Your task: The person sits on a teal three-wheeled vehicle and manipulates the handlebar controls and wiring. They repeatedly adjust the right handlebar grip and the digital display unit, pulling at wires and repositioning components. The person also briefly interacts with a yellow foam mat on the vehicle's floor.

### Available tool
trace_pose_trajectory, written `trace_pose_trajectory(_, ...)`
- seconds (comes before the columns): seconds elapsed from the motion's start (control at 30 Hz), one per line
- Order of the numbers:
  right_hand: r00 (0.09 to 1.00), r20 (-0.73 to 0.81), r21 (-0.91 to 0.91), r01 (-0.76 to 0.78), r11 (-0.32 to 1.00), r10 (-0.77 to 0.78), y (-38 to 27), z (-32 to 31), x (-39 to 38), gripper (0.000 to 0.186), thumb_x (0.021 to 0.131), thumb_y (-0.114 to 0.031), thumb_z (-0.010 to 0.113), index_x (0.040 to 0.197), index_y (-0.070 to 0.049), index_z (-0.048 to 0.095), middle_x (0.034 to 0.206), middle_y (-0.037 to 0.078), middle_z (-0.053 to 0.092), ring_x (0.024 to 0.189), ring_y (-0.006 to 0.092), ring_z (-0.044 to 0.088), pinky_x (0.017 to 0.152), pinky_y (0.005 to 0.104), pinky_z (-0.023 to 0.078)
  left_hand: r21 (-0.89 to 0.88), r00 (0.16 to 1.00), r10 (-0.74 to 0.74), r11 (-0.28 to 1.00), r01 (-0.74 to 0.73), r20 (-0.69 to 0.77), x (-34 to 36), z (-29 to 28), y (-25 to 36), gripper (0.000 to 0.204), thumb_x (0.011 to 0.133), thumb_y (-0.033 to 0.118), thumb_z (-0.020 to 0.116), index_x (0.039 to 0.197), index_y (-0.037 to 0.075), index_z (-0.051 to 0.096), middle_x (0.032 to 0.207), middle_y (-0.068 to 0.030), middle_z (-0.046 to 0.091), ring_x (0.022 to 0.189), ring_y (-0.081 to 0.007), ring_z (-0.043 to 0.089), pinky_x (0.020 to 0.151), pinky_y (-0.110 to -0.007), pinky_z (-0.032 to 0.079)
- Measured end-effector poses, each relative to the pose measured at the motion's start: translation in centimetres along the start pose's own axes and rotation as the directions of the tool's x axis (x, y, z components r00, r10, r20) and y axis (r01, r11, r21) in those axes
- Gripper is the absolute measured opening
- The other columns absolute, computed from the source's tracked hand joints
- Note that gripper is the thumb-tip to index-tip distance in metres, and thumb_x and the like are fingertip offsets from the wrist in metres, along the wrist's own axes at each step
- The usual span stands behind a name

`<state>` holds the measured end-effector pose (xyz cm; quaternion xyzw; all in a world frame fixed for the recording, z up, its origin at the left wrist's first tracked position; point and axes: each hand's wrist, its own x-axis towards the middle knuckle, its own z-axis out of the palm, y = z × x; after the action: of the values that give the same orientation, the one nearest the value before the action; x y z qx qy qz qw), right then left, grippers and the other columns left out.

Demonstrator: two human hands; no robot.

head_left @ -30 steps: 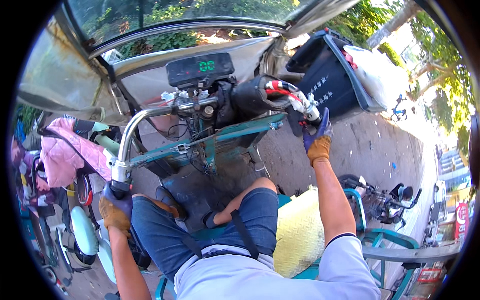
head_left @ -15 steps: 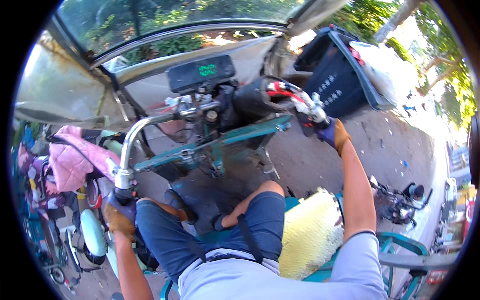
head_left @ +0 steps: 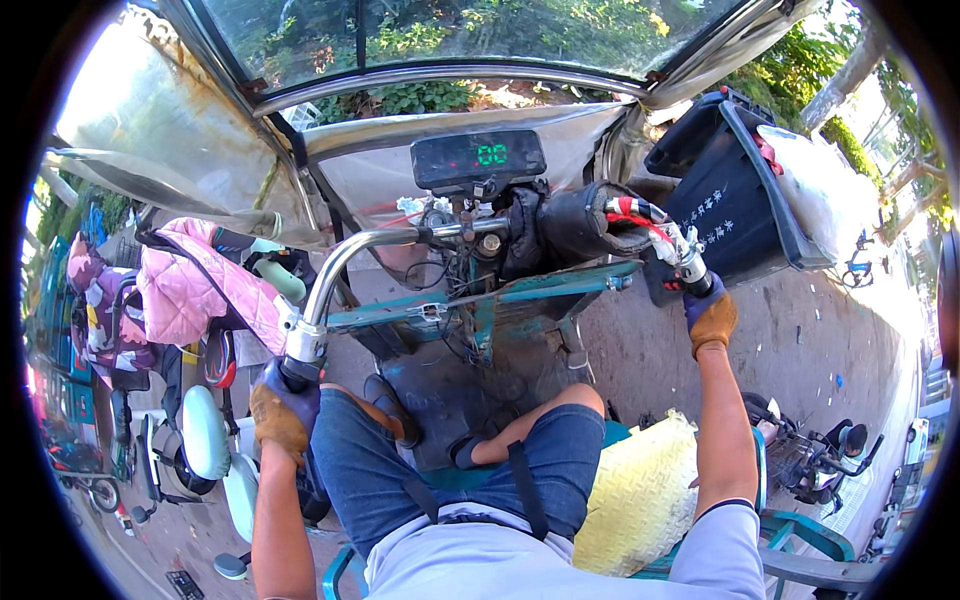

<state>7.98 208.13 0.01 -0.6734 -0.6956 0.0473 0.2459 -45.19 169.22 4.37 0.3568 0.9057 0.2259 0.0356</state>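
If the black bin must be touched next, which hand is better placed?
Probably the right hand: it grips the right end of the handlebar, with the black bin just beyond. The left hand grips the opposite end, farther away. Either would have to let go first.

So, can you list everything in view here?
windscreen: one, clear, top
greenery: count unclear, green, top
handlebar: one, silver, centre
display: one, black with green digits, above the handlebar
crossbar: one, teal, below the handlebar
bin: one, black, upper right
bag: one, white, at the bin's mouth
quilted cover: one, pink, left
scooters: several, mixed colours, left
bike: one, dark, right
sheet: one, yellow, lower right
shoes: two, dark, lower centre
shorts: one pair, blue, lower centre
shirt: one, pale grey, bottom
left hand: one, gloved brown and purple, on left grip
right hand: one, gloved likewise, on right grip
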Motion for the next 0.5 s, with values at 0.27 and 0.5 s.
trace_pose_trajectory(0.27,0.935,-0.009,0.061,0.356,0.933,-0.356,-3.6,-2.3,-1.6,0.090,0.083,-0.022,0.086,0.160,-0.003,0.044,0.126,0.025,0.071,0.114,0.0424,0.070,0.099,0.0471,0.056,0.098,1.000,-0.028,0.995,0.027,0.010,-0.3,0.0,-0.9,0.038,0.088,0.041,0.084,0.101,0.005,0.078,0.091,-0.0225,0.078,0.089,-0.0445,0.076,0.081,-0.052,0.057)
trace_pose_trajectory(0.5,0.932,-0.219,0.095,0.315,0.944,-0.289,-3.4,-0.1,-1.8,0.083,0.083,-0.015,0.088,0.156,-0.004,0.050,0.137,0.024,0.068,0.127,0.0407,0.066,0.108,0.0461,0.053,0.054,0.998,-0.046,0.998,0.043,0.052,0.0,0.1,-0.2,0.040,0.087,0.040,0.084,0.102,0.004,0.077,0.094,-0.0236,0.078,0.092,-0.0449,0.075,0.082,-0.051,0.057)
